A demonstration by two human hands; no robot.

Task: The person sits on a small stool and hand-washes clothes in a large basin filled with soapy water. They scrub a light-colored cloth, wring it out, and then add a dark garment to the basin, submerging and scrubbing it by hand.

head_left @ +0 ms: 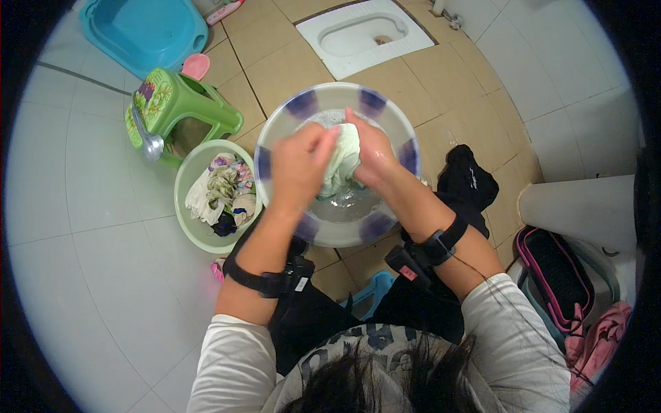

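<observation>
Dark hair [385, 375] is closest to the camera, at the bottom of the view. Two arms in pale sleeves [237, 365] reach up from there. Each wrist wears a black band [265, 281] with a small black box on it.

The left hand [301, 167] is curled into a fist, with its fingers shut tight on a wet pale green cloth [344, 160]. The right hand [372, 155] presses on the other side of the same cloth, and its fingers are wrapped around it too. The cloth is squeezed between both hands. It sits just above the water in a big clear wash bowl [279, 124] with purple patches on the rim. There is soapy water under the fingers, near the bottom of the bowl.

Just left of the left-hand fingers is a smaller light green basin [186, 206]. It is full of bunched-up clothes [224, 189]. It touches the big bowl's side. Beyond that, farther from the fingers, is a green plastic stool [182, 103] with a metal ladle [146, 141] lying on it. Farther still is a blue tub [141, 31] and a pink thing [196, 66] beside it.

Past the fingertips, well apart from them, is a white squat toilet [365, 38] set in the tan floor tiles. To the right of the right hand lies a black garment [468, 179] on the floor. Down at the right side is a dark bag with pink trim [554, 272].
</observation>
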